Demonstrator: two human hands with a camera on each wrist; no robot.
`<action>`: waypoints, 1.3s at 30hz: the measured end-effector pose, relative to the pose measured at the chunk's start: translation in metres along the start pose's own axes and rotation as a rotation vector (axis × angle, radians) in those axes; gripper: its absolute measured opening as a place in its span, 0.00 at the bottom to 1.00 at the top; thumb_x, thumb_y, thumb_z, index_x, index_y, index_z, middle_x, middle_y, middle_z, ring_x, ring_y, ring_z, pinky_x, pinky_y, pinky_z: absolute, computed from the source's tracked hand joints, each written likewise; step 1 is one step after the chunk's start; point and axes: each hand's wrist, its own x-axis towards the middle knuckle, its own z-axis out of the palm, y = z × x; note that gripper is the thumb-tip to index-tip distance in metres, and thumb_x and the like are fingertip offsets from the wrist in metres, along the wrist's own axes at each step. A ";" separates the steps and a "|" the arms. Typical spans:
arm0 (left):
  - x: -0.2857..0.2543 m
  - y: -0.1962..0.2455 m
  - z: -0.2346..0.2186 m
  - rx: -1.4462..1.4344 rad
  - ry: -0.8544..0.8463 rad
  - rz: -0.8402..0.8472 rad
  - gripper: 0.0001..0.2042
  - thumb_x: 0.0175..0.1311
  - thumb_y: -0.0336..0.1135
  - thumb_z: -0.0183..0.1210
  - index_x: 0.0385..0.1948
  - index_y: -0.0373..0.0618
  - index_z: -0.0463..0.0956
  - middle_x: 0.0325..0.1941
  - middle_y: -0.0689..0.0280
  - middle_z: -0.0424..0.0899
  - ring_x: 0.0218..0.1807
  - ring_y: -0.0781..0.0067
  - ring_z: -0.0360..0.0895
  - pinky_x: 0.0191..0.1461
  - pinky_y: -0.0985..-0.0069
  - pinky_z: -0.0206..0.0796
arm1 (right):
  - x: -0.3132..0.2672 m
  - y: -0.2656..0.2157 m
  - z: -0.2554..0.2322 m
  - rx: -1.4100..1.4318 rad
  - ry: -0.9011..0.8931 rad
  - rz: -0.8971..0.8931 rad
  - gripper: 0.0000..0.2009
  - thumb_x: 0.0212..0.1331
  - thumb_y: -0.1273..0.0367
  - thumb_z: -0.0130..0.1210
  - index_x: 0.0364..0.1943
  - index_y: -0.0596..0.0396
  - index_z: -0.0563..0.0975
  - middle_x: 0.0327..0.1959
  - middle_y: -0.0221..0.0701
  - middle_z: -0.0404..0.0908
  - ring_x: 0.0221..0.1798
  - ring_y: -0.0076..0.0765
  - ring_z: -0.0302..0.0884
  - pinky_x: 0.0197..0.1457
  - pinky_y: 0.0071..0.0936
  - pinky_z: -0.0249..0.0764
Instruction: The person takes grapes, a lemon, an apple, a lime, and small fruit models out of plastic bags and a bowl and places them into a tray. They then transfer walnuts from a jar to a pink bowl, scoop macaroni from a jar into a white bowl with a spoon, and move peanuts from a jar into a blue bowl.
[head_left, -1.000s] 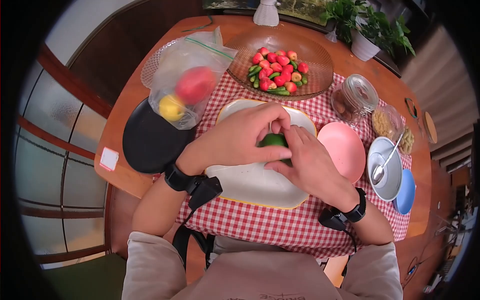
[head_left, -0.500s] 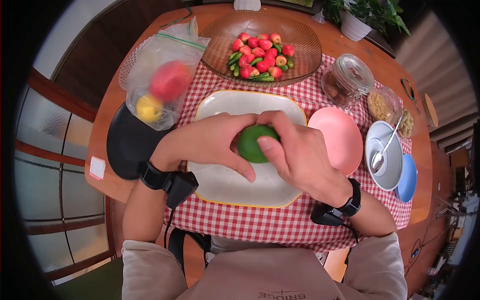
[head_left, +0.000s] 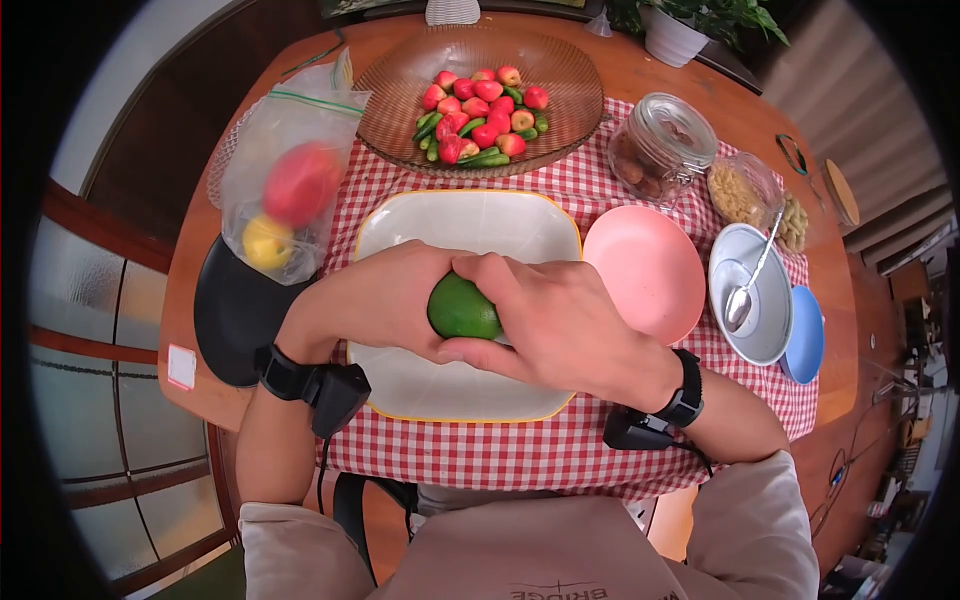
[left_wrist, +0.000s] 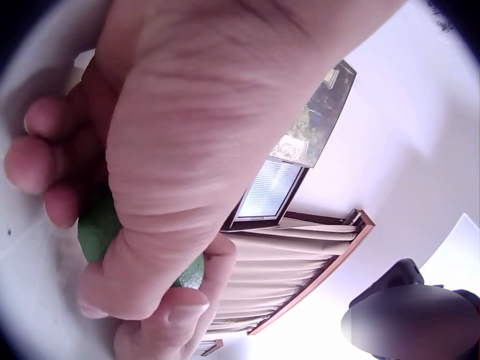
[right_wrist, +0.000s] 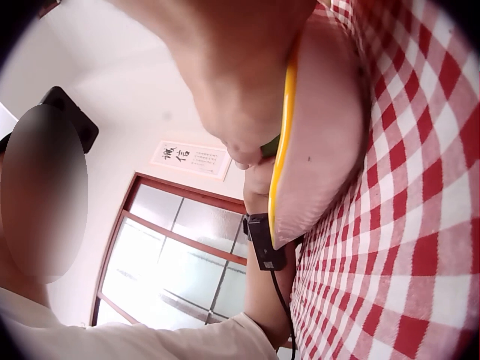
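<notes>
Above the white platter (head_left: 455, 395) with a yellow rim, both hands hold a smooth, dark-green oval fruit (head_left: 463, 308). My left hand (head_left: 378, 295) cups it from the left. In the left wrist view its thumb (left_wrist: 146, 281) presses on the green skin and its fingers (left_wrist: 34, 161) curl at the other side. Fingers and thumb of my right hand (head_left: 560, 320) grip the fruit from the right, covering part of it. The right wrist view shows only a sliver of green fruit (right_wrist: 270, 147) behind the platter's rim.
A glass bowl (head_left: 570, 95) of red fruits and small cucumbers stands behind the platter. Left are a black plate (head_left: 225, 325) and a bag (head_left: 250, 185) with red and yellow fruit. Right are a pink plate (head_left: 645, 275), a lidded jar (head_left: 665, 145) and a bowl (head_left: 770, 330) with a spoon (head_left: 738, 305).
The head view has shifted, so the table things appear further left. Both hands have turned about the green fruit; the left thumb, spread out half a second ago, is now hidden in the head view.
</notes>
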 end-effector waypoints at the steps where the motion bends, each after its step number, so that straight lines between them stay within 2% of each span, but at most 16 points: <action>1: 0.000 0.000 0.001 0.008 -0.012 -0.037 0.29 0.35 0.42 0.77 0.43 0.39 0.81 0.37 0.52 0.87 0.41 0.51 0.85 0.44 0.65 0.75 | 0.000 -0.002 -0.001 -0.002 -0.001 0.004 0.27 0.65 0.46 0.59 0.47 0.58 0.72 0.24 0.38 0.80 0.22 0.46 0.80 0.24 0.38 0.74; 3: 0.000 -0.003 0.002 0.033 -0.015 -0.026 0.28 0.35 0.42 0.76 0.41 0.39 0.81 0.35 0.53 0.87 0.39 0.51 0.85 0.43 0.65 0.75 | 0.000 -0.006 -0.004 -0.089 -0.130 0.078 0.27 0.64 0.46 0.61 0.51 0.57 0.73 0.28 0.37 0.82 0.23 0.45 0.81 0.26 0.38 0.75; 9: -0.001 0.007 0.002 0.095 -0.058 -0.103 0.26 0.35 0.43 0.76 0.38 0.38 0.81 0.30 0.53 0.86 0.34 0.52 0.85 0.40 0.65 0.75 | -0.004 -0.005 -0.001 -0.152 -0.149 0.109 0.21 0.68 0.51 0.58 0.50 0.54 0.73 0.23 0.35 0.81 0.19 0.44 0.79 0.23 0.38 0.73; 14: 0.001 0.006 0.005 0.083 -0.040 -0.121 0.23 0.43 0.44 0.72 0.37 0.36 0.81 0.31 0.52 0.86 0.35 0.51 0.84 0.41 0.63 0.74 | -0.008 0.002 0.002 0.017 -0.029 0.131 0.20 0.68 0.53 0.58 0.52 0.53 0.73 0.27 0.37 0.84 0.21 0.47 0.80 0.25 0.40 0.75; 17: 0.003 -0.001 0.007 0.108 -0.027 -0.023 0.23 0.45 0.45 0.72 0.38 0.35 0.80 0.32 0.51 0.85 0.35 0.50 0.83 0.40 0.63 0.74 | -0.004 -0.004 -0.001 0.071 -0.020 0.148 0.21 0.68 0.53 0.58 0.53 0.54 0.73 0.27 0.38 0.82 0.21 0.48 0.80 0.25 0.42 0.75; 19: 0.002 -0.002 0.006 0.011 0.045 0.022 0.23 0.47 0.41 0.73 0.42 0.36 0.79 0.35 0.55 0.86 0.35 0.56 0.85 0.41 0.63 0.75 | -0.006 -0.005 0.000 0.074 -0.029 0.160 0.22 0.67 0.53 0.58 0.53 0.55 0.72 0.25 0.39 0.81 0.21 0.49 0.80 0.25 0.43 0.74; 21: 0.000 -0.010 0.005 -0.112 0.017 0.004 0.24 0.46 0.39 0.74 0.45 0.36 0.78 0.37 0.58 0.86 0.36 0.60 0.85 0.42 0.63 0.75 | -0.006 -0.004 0.001 0.118 0.006 0.121 0.21 0.63 0.60 0.61 0.56 0.54 0.72 0.38 0.42 0.79 0.35 0.51 0.82 0.32 0.41 0.77; 24: -0.003 -0.005 0.004 -0.310 0.006 -0.086 0.26 0.46 0.34 0.74 0.49 0.37 0.77 0.41 0.63 0.85 0.39 0.67 0.85 0.43 0.64 0.76 | -0.006 0.003 0.001 0.124 0.054 -0.012 0.22 0.57 0.67 0.62 0.56 0.52 0.72 0.48 0.44 0.73 0.49 0.52 0.78 0.41 0.41 0.78; 25: -0.003 -0.002 0.003 -0.392 0.020 -0.160 0.27 0.45 0.32 0.74 0.51 0.38 0.77 0.43 0.66 0.84 0.41 0.71 0.84 0.44 0.65 0.76 | -0.006 0.004 0.002 0.123 0.057 -0.015 0.22 0.57 0.67 0.62 0.56 0.52 0.72 0.48 0.44 0.73 0.49 0.52 0.78 0.41 0.41 0.78; 27: -0.002 -0.008 0.005 -0.300 0.028 -0.103 0.29 0.42 0.36 0.75 0.50 0.41 0.78 0.46 0.63 0.84 0.44 0.68 0.83 0.47 0.68 0.75 | -0.005 0.005 0.003 0.203 0.064 -0.023 0.24 0.52 0.71 0.61 0.56 0.51 0.72 0.52 0.43 0.70 0.56 0.50 0.73 0.44 0.43 0.77; 29: -0.001 -0.006 0.003 -0.212 0.041 -0.051 0.31 0.38 0.39 0.77 0.50 0.43 0.79 0.49 0.60 0.85 0.47 0.65 0.83 0.50 0.71 0.74 | -0.003 0.001 -0.003 0.185 0.057 0.031 0.24 0.54 0.66 0.64 0.56 0.49 0.73 0.50 0.43 0.73 0.54 0.51 0.76 0.46 0.42 0.77; 31: 0.000 0.001 0.001 -0.069 0.005 -0.122 0.30 0.38 0.40 0.77 0.48 0.42 0.80 0.41 0.60 0.87 0.41 0.62 0.85 0.48 0.71 0.75 | -0.002 -0.004 -0.009 0.174 0.048 0.091 0.25 0.55 0.61 0.67 0.57 0.48 0.73 0.49 0.42 0.75 0.52 0.52 0.78 0.48 0.42 0.77; 33: 0.001 -0.003 0.003 0.021 -0.025 -0.112 0.30 0.38 0.41 0.76 0.48 0.42 0.80 0.37 0.60 0.87 0.38 0.62 0.85 0.46 0.70 0.75 | -0.001 -0.008 -0.013 0.204 -0.226 0.319 0.25 0.59 0.56 0.66 0.57 0.48 0.73 0.48 0.44 0.79 0.48 0.54 0.80 0.50 0.46 0.77; 36: -0.001 0.004 0.003 0.086 -0.040 -0.116 0.28 0.39 0.41 0.76 0.47 0.41 0.81 0.32 0.60 0.87 0.35 0.62 0.85 0.43 0.70 0.75 | 0.000 -0.009 -0.015 0.256 -0.321 0.378 0.25 0.63 0.52 0.63 0.58 0.48 0.72 0.47 0.45 0.82 0.44 0.56 0.82 0.52 0.47 0.76; 37: -0.002 0.007 0.003 0.059 -0.023 -0.133 0.27 0.40 0.40 0.75 0.46 0.41 0.81 0.32 0.60 0.87 0.34 0.64 0.85 0.42 0.70 0.75 | -0.002 -0.006 -0.011 0.261 -0.323 0.373 0.25 0.63 0.52 0.63 0.58 0.48 0.72 0.47 0.45 0.82 0.44 0.56 0.82 0.52 0.47 0.76; 39: -0.003 0.002 0.004 -0.027 -0.024 -0.163 0.26 0.41 0.40 0.75 0.45 0.40 0.81 0.32 0.61 0.87 0.34 0.65 0.84 0.41 0.70 0.75 | -0.009 0.004 0.000 0.263 -0.065 0.145 0.24 0.61 0.58 0.65 0.58 0.49 0.73 0.47 0.43 0.80 0.48 0.54 0.80 0.49 0.45 0.76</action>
